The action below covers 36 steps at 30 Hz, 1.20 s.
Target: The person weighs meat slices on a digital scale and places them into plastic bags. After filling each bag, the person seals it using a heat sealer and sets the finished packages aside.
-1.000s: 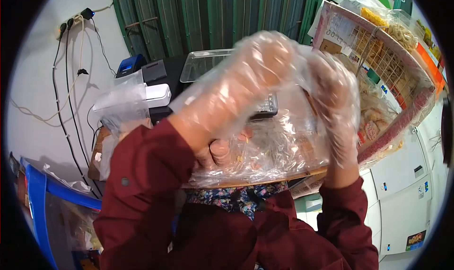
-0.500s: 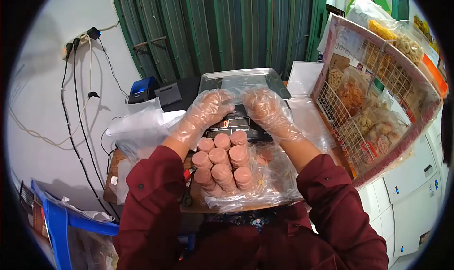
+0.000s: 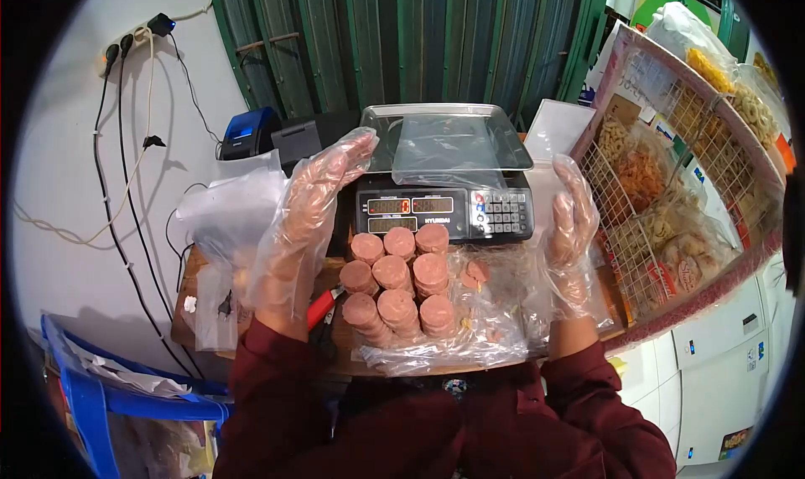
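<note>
My left hand [image 3: 314, 186], in a loose clear plastic glove, is raised left of the digital scale [image 3: 457, 226] with fingers stretched out and nothing in it. On the scale's other side is my right hand [image 3: 573, 219], gloved alike, open with fingers slightly bent. A clear plastic bag [image 3: 444, 148] lies flat on the steel weighing tray [image 3: 511, 148]. Several stacks of round pink meat slices [image 3: 392, 274] stand in rows in front of the scale. Beside them a few loose slices [image 3: 475, 274] rest on a crumpled plastic sheet [image 3: 495, 341].
A red-handled tool [image 3: 320, 308] lies left of the stacks, partly hidden. White plastic bags [image 3: 231, 211] and a small black and blue device [image 3: 247, 133] are at left. A wire rack [image 3: 654, 227] with bagged food borders the right. A blue plastic chair [image 3: 92, 395] stands at lower left.
Both hands have moved apart from above the scale's tray, one to each side, and their fingers have opened. The clear bag now lies on the tray, and the scale's display and keys are uncovered.
</note>
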Available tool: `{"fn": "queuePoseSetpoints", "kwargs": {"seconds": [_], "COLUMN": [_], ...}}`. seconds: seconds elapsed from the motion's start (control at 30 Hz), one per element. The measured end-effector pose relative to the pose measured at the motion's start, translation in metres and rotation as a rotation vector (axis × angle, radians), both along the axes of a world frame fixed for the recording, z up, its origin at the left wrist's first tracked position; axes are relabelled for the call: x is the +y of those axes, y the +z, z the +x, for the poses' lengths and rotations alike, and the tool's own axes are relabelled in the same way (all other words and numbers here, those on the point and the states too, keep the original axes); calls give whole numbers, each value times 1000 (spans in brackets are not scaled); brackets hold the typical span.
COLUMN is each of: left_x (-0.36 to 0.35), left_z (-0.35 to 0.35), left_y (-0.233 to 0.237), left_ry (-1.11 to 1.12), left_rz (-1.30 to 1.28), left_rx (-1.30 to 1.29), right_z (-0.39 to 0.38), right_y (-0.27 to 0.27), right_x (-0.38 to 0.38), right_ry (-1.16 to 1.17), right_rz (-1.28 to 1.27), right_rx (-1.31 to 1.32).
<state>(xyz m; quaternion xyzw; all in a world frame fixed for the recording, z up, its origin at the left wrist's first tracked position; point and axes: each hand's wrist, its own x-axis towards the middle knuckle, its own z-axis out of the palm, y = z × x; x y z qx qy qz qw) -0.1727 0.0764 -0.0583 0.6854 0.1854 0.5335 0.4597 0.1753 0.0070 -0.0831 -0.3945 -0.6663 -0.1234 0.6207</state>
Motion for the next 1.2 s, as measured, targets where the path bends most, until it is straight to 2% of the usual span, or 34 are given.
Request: {"fn": "queuePoseSetpoints", "kwargs": {"seconds": [0.1,0.4,0.5,0.57,0.63,0.9,1.2], "left_x": [5,13,11,0,-6,-12,-15], "left_z": [3,6,11,16,16,12,14], "left_y": [-15,-31,-37,-29,-26,-26,-26], "left_ry": [2,-84,-1,130,188,240,250], "left_rz": [-43,37,149,222,243,259,273], "left_rx": [-58,-230,-168,39,135,214,247], "right_z": [-8,-3,-3,-7,-10,-21,-22], "right_y": [-18,-39,-44,-40,-39,-35,-34], "right_x": [1,10,9,6,5,3,1], "right_ry": [6,-19,-3,-43,-5,84,85], "right_rz": [-59,-44,-84,-152,-168,-193,-245], "right_rx": [237,185,158,63,60,16,12]}}
